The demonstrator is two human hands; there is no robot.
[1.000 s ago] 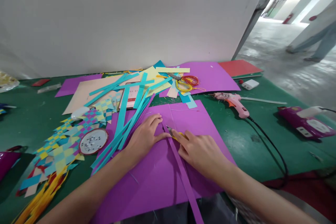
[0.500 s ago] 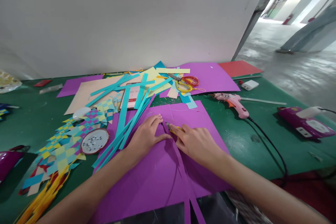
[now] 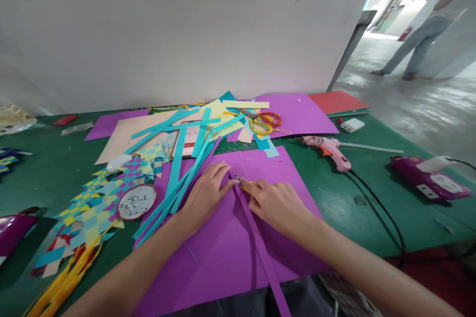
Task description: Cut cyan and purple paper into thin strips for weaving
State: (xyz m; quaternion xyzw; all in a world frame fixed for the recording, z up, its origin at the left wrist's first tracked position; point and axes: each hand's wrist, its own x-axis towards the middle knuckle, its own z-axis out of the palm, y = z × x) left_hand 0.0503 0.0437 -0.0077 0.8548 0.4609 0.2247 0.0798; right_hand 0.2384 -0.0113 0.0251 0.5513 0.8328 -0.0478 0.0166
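A purple sheet [image 3: 219,277] lies in front of me and reaches past the table's near edge. On its upper part my left hand [image 3: 208,185] holds down the top of a long purple paper strip [image 3: 260,247], thumb and fingertips at the strip's end. The strip runs toward me and hangs over the edge. My right hand [image 3: 277,203] is closed round a yellow cutter knife [image 3: 245,184], mostly covered by the fingers. Its tip points at the strip, close to my left thumb. Blue paper strips [image 3: 174,168] lie beside my left hand.
Behind the sheet lie scissors [image 3: 262,121] and a phone [image 3: 191,136] partly under strips. A pink glue gun [image 3: 329,148] with its cord is at right, near a purple power socket [image 3: 427,178]. Woven paper pieces [image 3: 96,208] and a lid of beads [image 3: 137,201] are at left.
The knife tip and my left thumb have shifted slightly. Two purple strip ends hung over the near edge earlier; one shows now. A person in the background is seen more fully.
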